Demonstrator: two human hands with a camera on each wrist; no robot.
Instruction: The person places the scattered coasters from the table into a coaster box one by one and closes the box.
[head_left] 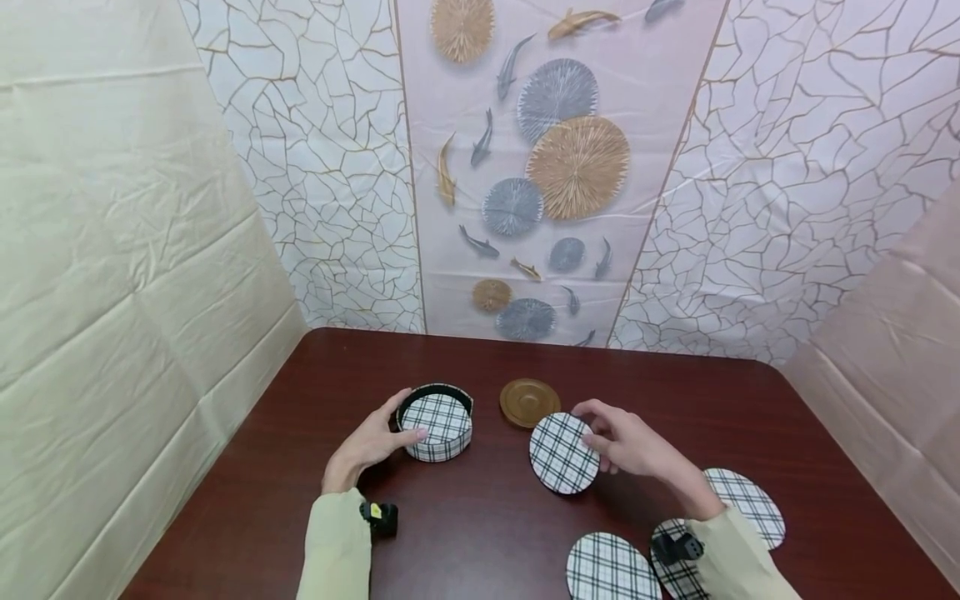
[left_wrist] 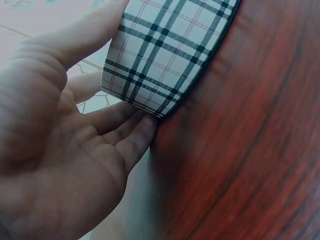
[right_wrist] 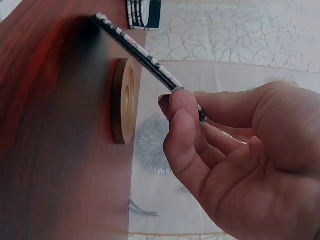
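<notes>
The holder (head_left: 437,452) stands on the tabletop (head_left: 465,533), a plaid coaster visible inside it. The two hands are well apart: the holder is gripped at its side by the left hand (head_left: 371,439), and the held coaster (head_left: 561,458) is pinched at its edge between the thumb and fingers of the right hand (head_left: 630,440), tilted near the wooden disc (head_left: 529,403). Loose coasters (head_left: 611,569) lie by the right sleeve (head_left: 738,557).

The step in hand appears to be the carrying of one coaster while the holder is steadied; which way it is bound cannot be told. The pinch is best kept firm but light, so that the edge is not bent. Before being set down, the coaster should be levelled; if the holder is meant, the left thumb should be lifted off the opening and the rim cleared.
</notes>
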